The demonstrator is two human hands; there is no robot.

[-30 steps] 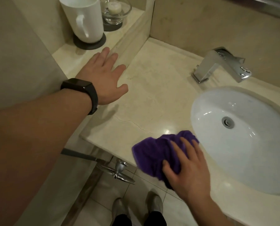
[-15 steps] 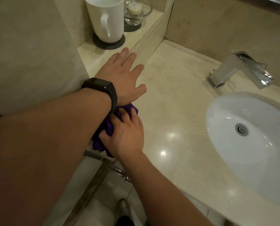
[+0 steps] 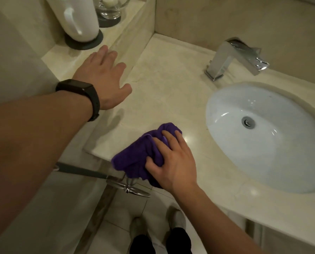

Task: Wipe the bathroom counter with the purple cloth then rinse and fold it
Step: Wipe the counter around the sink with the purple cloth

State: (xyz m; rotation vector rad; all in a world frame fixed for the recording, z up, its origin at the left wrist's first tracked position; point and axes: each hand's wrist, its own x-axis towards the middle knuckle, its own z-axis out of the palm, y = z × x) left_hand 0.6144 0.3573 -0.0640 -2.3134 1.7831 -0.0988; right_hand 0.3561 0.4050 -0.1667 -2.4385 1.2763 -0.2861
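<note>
My right hand (image 3: 173, 162) presses down on the purple cloth (image 3: 134, 156), fingers curled over it and thumb pinching a fold, so I am gripping it. The cloth is bunched into a loose wad, not spread flat. It lies under my palm and spills out on my thumb side, at the near edge of the pale stone counter (image 3: 167, 88), with part of it hanging over that edge. Its longer direction runs diagonally, from beyond my thumb up past my fingertips.

My left hand (image 3: 101, 77) is well apart from the cloth, ahead and to the thumb side of my right. It lies flat with fingers spread and holds nothing, resting on a raised ledge (image 3: 61, 57) where a white mug (image 3: 78, 17) stands just beyond my fingertips. A dark watch (image 3: 79, 92) is on that wrist.

Bare counter stretches ahead of my right fingertips toward the back wall. The white sink (image 3: 244, 153) sits just off my little-finger side, the faucet (image 3: 231, 57) beyond it. I judge wiping is underway; the right hand is the nearer one for carrying the cloth to the sink to rinse.
</note>
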